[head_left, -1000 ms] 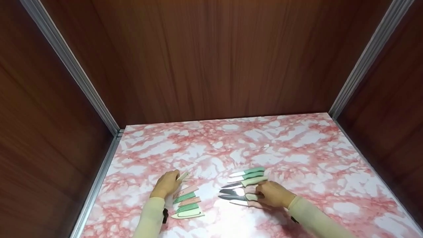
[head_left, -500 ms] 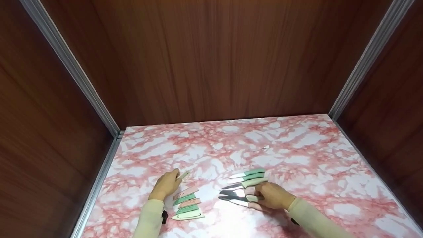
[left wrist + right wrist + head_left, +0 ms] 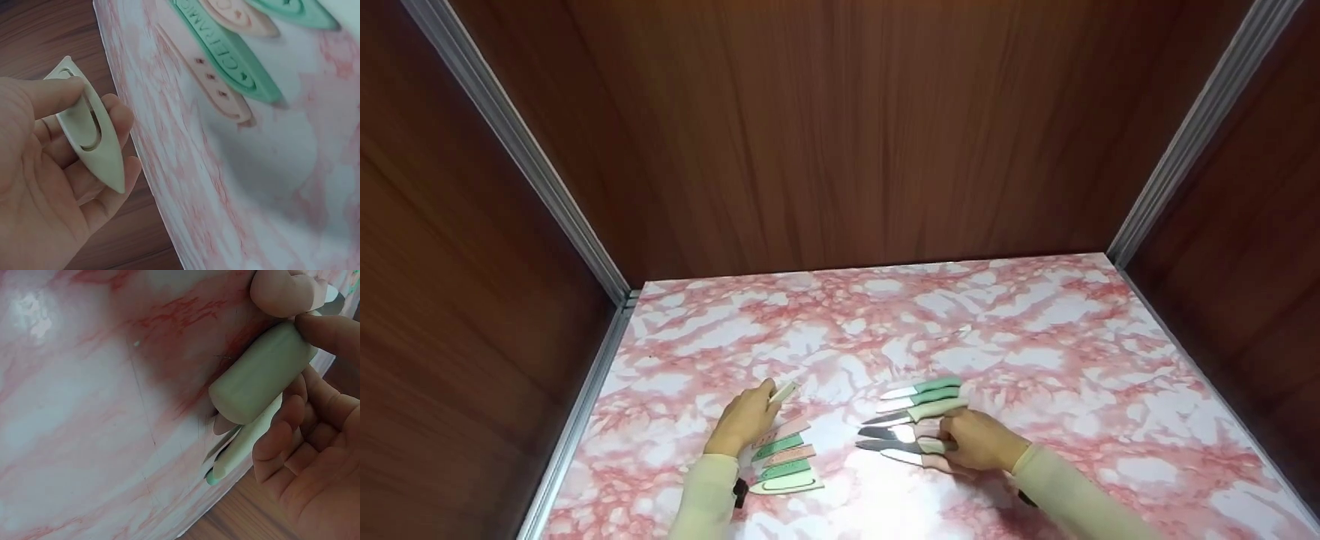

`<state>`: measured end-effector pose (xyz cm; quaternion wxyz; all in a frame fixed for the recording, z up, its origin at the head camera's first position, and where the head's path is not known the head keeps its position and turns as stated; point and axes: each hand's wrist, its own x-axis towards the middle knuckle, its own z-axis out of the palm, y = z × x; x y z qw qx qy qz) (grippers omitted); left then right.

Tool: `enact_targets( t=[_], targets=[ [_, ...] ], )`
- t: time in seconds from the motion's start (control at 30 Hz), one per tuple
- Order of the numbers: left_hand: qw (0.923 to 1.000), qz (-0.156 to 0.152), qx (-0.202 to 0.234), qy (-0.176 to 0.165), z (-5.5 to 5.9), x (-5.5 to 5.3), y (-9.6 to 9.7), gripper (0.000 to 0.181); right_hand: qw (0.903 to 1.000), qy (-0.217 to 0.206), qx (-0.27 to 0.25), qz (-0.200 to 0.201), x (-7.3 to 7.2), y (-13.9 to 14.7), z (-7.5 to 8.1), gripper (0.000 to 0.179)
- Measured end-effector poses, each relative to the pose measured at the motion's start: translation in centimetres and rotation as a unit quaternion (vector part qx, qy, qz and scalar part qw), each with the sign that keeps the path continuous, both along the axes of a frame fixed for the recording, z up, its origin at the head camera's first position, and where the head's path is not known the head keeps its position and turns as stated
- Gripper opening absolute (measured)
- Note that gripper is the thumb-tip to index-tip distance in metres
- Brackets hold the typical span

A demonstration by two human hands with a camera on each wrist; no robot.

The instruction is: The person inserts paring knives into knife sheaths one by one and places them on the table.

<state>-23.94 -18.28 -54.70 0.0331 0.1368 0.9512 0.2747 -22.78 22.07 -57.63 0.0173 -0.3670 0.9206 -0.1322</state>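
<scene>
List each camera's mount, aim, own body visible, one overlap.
Head: on the head, looks forward and down at the pinkish marbled tabletop; left hand, right hand, yellowish fabric sleeves show.
Left wrist: worn there, faces left hand pinching a pale pointed plastic sheath.
Right wrist: worn there, faces right hand gripping a pale green rounded knife handle.
Head and left wrist share that sheath and left hand.

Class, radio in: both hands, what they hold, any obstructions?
Left hand holds pale sheath. Right hand grips pale-handled knife. Other knives close alongside.

Head cam fwd/down from above, wide; wrist cams v. close; all share tabletop [image 3: 1035,337].
</scene>
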Motion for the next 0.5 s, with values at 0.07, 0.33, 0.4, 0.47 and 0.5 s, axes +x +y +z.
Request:
enact_targets(
  t=[0.07, 0.33, 0.4, 0.47, 0.5],
  targets=[
    [1.0, 0.001, -0.001, -0.002, -0.01, 0.03, 0.14, 0.007, 1.0, 0.003, -0.002, -0.006, 0.04, -0.05, -0.04, 0.012],
    [1.0, -0.004, 0.005, 0.001, -0.04, 0.32, 0.52, 0.005, 0.9999, 0.006, -0.011, 0.007, -0.04, -0.04, -0.03, 0.016],
    [0.9999, -0.007, 0.004, 0.006, -0.05, 0.35, 0.65, 0.005, 0.9997, 0.016, -0.005, 0.02, -0.09, -0.08, 0.04, 0.014],
    [0.9999, -0.01, 0.002, 0.014, -0.03, 0.33, 0.82, 0.005, 0.9991, 0.03, 0.003, 0.029, -0.11, -0.18, 0.11, 0.012],
    [0.9998, -0.011, 0.002, 0.018, 0.01, 0.29, 0.91, 0.005, 0.9989, 0.035, 0.005, 0.031, -0.12, -0.24, 0.12, 0.011]
  ],
)
